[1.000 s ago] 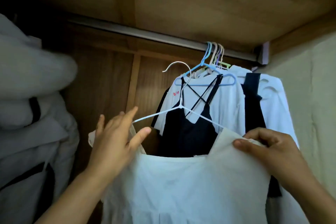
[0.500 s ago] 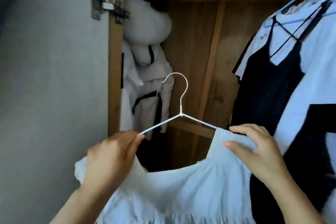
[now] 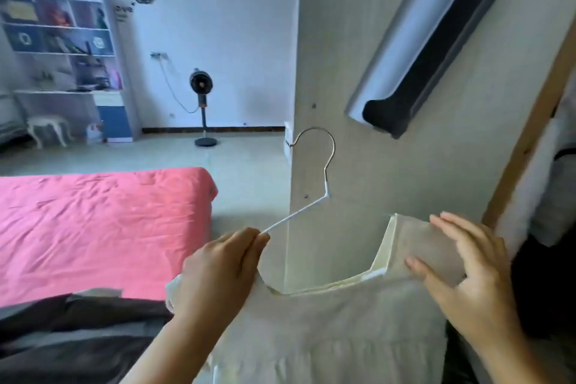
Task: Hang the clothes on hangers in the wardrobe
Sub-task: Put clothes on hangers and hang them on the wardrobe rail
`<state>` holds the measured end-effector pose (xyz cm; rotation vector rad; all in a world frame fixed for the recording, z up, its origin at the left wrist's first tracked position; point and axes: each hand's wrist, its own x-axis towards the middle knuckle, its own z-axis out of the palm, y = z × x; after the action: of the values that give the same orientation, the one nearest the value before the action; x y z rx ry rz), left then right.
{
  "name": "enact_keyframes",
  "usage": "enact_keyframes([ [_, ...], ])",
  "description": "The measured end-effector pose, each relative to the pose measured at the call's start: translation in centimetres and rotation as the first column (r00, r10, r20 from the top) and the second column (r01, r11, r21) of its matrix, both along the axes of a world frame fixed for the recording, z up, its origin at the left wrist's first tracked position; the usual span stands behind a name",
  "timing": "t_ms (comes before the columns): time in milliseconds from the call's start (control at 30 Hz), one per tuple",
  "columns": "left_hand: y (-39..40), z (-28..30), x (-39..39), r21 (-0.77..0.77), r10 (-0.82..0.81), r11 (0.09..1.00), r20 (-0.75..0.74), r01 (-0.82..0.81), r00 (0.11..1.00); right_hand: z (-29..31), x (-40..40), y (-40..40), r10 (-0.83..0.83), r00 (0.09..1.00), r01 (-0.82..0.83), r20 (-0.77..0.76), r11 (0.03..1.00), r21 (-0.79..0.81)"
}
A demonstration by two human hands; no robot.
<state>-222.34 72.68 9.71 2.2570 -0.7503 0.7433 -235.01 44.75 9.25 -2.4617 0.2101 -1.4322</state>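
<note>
White top on a wire hanger, held up in the lower middle of the frame.

The white top (image 3: 327, 330) hangs with its wide neckline open and its right shoulder strap standing up. The thin white hanger (image 3: 299, 212) rises from the left shoulder, its bare metal hook curving up at centre frame before the pale wardrobe door (image 3: 389, 165).

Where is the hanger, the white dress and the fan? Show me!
hanger (image 3: 325, 162), head view, on the bare metal hook.
white dress (image 3: 343, 327), head view, on the front below the neckline.
fan (image 3: 200, 84), head view, on its round dark head.
</note>
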Motion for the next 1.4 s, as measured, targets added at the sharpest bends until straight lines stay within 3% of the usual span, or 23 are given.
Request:
enact_keyframes([
  [133, 8.4, -0.1, 0.5, -0.013, 0.245, 0.969, -0.045, -0.245, 0.969, -0.6, 6.2, 6.9, 0.203, 0.979, -0.203, 0.015, 0.979, -0.009],
  [267, 16.1, -0.5, 0.9, -0.072, 0.482, 0.868, -0.119, -0.491, 0.868, -1.4, 12.1, 14.8, 0.419, 0.908, -0.419, -0.006, 0.907, 0.042],
  [533, 30.7, -2.1, 1.9, -0.134, 0.744, 0.621, -0.209, -0.773, 0.634, -3.0, 22.2, 32.5, 0.775, 0.628, -0.773, -0.075, 0.632, 0.057],
  [633, 35.4, -3.2, 3.3, -0.198, 0.820, 0.459, -0.280, -0.866, 0.499, -4.2, 25.8, 38.2, 0.850, 0.517, -0.849, -0.104, 0.524, 0.060],
  [800, 43.6, -5.9, 5.6, -0.277, 0.843, 0.266, -0.399, -0.923, 0.362, -6.1, 31.3, 46.7, 0.905, 0.391, -0.911, -0.169, 0.407, 0.065],
  [1000, 54.2, -9.8, 7.3, -0.202, 0.846, 0.079, -0.505, -0.976, 0.173, -9.1, 36.3, 57.0, 0.926, 0.243, -0.942, -0.289, 0.296, 0.156],
  [1200, 62.2, -15.8, 8.7, -0.026, 0.807, -0.026, -0.591, -0.999, -0.006, -12.8, 38.7, 62.1, 0.904, 0.147, -0.950, -0.401, 0.241, 0.196],
  [1400, 66.6, -23.2, 10.6, 0.114, 0.706, -0.060, -0.697, -0.992, -0.123, -15.8, 40.0, 63.7, 0.865, 0.095, -0.938, -0.493, 0.243, 0.245],
])
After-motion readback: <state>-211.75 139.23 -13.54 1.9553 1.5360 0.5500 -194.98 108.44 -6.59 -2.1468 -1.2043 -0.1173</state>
